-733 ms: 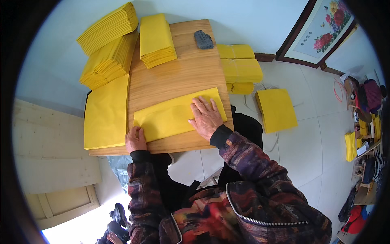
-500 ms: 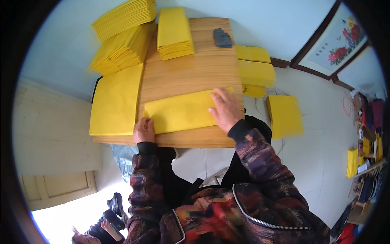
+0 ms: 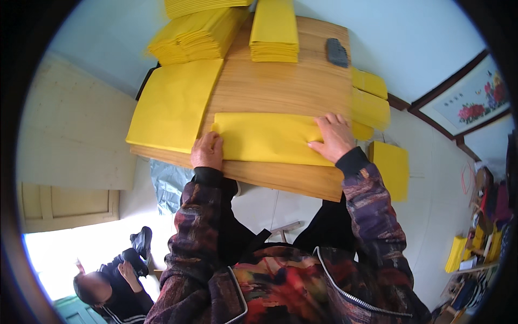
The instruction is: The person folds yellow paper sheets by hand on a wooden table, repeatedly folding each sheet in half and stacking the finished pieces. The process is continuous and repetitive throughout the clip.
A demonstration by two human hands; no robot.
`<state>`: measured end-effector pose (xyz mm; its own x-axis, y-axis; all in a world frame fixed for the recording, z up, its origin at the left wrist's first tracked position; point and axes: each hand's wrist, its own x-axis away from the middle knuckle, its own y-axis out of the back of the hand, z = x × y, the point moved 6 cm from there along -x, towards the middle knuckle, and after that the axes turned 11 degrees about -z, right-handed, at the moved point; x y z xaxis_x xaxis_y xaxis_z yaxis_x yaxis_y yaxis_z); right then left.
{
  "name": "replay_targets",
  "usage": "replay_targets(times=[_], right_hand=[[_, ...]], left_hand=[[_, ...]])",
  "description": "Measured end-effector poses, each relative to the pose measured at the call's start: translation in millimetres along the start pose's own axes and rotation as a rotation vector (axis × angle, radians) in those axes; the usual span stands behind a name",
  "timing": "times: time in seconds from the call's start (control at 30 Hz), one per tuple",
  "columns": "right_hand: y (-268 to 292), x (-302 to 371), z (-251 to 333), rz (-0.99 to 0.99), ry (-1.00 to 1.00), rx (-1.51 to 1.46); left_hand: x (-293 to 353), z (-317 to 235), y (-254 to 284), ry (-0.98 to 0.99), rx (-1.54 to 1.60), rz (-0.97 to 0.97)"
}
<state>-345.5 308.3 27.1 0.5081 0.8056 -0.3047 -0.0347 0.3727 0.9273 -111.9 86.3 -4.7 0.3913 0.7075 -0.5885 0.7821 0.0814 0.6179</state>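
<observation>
From my remote seat I see the left hand's fingers bent over the near left end of a folded yellow sheet; I cannot tell whether they pinch it. The right hand lies on the other end, fingers extended, thumb spread apart. Both hands hide parts of the ends from me.

The sheet lies flat near the front edge of a wooden table. Just beside the left hand, a flat yellow stack takes up the table's left side. Behind that rises a thick yellow pile, and to its right stands a folded yellow bundle. A dark grey object rests by the far right corner.

Past the right edge I make out yellow packs and, on the floor, a yellow block. A framed flower picture leans beyond. Another person is at lower left.
</observation>
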Motion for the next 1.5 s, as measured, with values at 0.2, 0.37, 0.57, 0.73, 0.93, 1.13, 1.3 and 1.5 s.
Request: replay_targets(times=[0.2, 0.37, 0.57, 0.73, 0.93, 1.13, 1.3, 1.5], right_hand=[[-2.8, -10.6, -8.3, 0.144, -0.097, -0.085], [-3.0, -7.3, -12.2, 0.159, -0.057, -0.131], [-6.1, -6.6, -17.7, 0.133, -0.055, -0.228], [-9.1, -6.9, -20.4, 0.151, -0.065, -0.2], [-11.9, -7.5, -20.9, 0.159, -0.058, -0.188], [-11.4, -8.6, -18.7, 0.159, -0.062, -0.13], [-7.9, -7.5, -14.0, 0.101, -0.063, -0.082], [-7.6, -2.8, -11.8, 0.05, -0.218, 0.102]], left_hand=[[-0.4, -1.8, 1.4, 0.01, -0.008, 0.032], [0.1, -3.8, 3.9, 0.023, -0.035, 0.009], [1.1, -0.1, 3.4, 0.073, -0.026, 0.029], [0.8, 3.1, 1.2, 0.118, -0.022, 0.052], [0.2, 4.7, 0.1, 0.157, -0.028, 0.083], [-0.4, 4.6, -0.3, 0.118, -0.067, 0.089], [-1.2, 5.2, -2.4, 0.055, -0.021, 0.026], [-1.9, 7.1, -5.3, 0.001, -0.011, 0.024]])
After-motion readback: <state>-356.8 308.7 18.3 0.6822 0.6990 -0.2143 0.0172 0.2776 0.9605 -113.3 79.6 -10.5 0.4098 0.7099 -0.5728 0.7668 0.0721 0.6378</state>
